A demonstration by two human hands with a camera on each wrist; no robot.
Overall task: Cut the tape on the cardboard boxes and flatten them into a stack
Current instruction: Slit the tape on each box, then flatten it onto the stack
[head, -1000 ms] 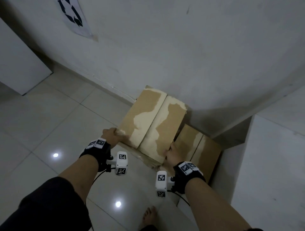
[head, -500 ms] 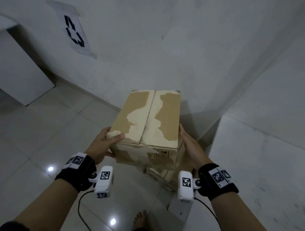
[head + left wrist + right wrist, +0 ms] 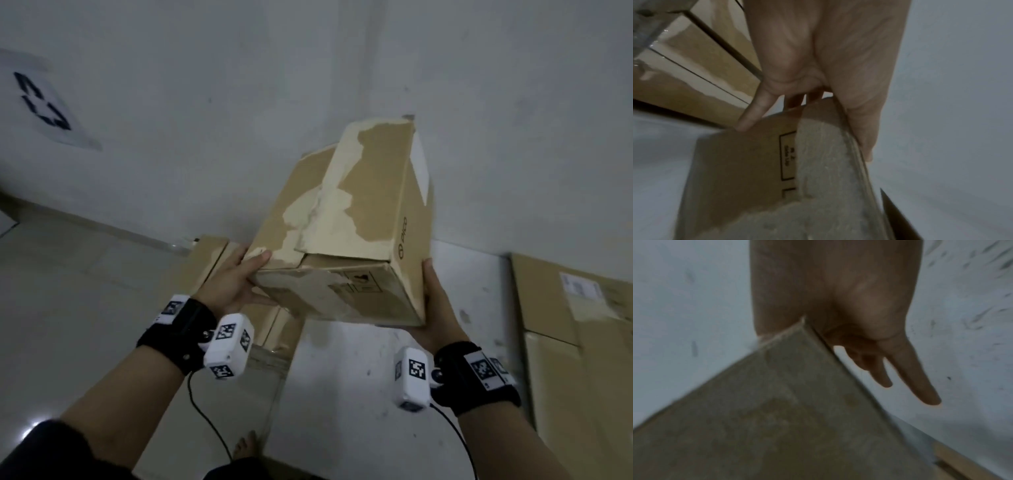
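A person held a closed cardboard box (image 3: 346, 233) in the air before a white wall (image 3: 239, 85), its long axis tilted up and away. The left hand (image 3: 236, 284) gripped the near left corner, thumb on top; the right hand (image 3: 433, 308) pressed the right side with straight fingers (image 3: 914, 369). Another box (image 3: 209, 263) sat on the floor (image 3: 68, 291) below.

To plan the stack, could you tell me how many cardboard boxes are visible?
3: the held box between left hand and right hand; a second box on the floor by the left hand; a flat carton at the right. Others may be hidden.
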